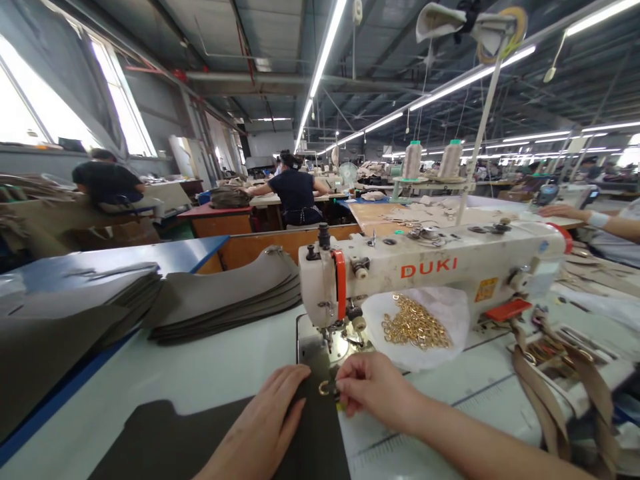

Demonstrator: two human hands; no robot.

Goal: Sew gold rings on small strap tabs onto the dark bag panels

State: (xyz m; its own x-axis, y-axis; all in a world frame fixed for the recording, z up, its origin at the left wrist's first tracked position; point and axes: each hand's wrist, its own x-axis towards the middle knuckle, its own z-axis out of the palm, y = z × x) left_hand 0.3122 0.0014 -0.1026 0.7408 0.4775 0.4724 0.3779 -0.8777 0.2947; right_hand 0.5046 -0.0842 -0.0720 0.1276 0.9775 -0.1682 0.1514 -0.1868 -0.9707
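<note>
A dark grey-green fabric piece (175,437) lies on the pale table, its edge reaching the needle area of a white DUKI sewing machine (430,263). My left hand (263,420) rests flat on this fabric, fingers stretched toward the presser foot. Right of it, my right hand (370,390) pinches a small dark tab with a gold D-shaped ring (324,387) at its end, held over the fabric's right edge just in front of the needle plate. Behind that hand, a heap of gold rings (417,325) sits on white sheeting.
Stacked dark fabric panels (230,293) lie at the left, beside a blue-edged table (190,250). Taupe straps (537,393) hang at the right near a tray of metal parts. Two thread cones stand behind the machine. Other people sit at tables; one's arm (600,220) shows at right.
</note>
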